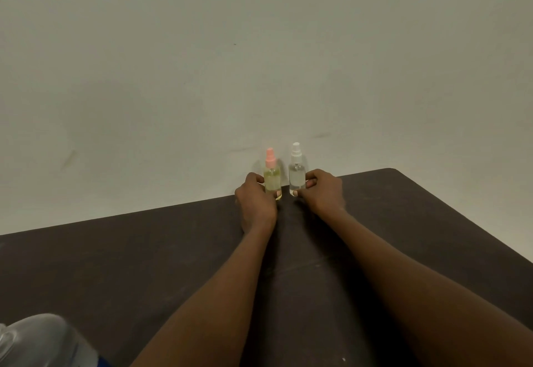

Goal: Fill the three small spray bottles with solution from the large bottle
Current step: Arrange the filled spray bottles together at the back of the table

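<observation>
At the far edge of the dark brown tabletop (144, 265), the left hand (255, 203) wraps a small yellowish spray bottle with a pink cap (272, 178), and the right hand (324, 192) wraps a small clear spray bottle with a white cap (297, 173); both stand upright, side by side. A large clear plastic bottle (43, 340) lies near left.

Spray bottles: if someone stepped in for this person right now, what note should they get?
Left hand: fingers around the pink-capped bottle, yellowish liquid inside.
Right hand: fingers around the white-capped bottle, clear liquid inside.
Both stand upright, capped, at the table's far edge.
Large bottle: near left corner.
Third small bottle: not in view.
Left: find and check it.
</observation>
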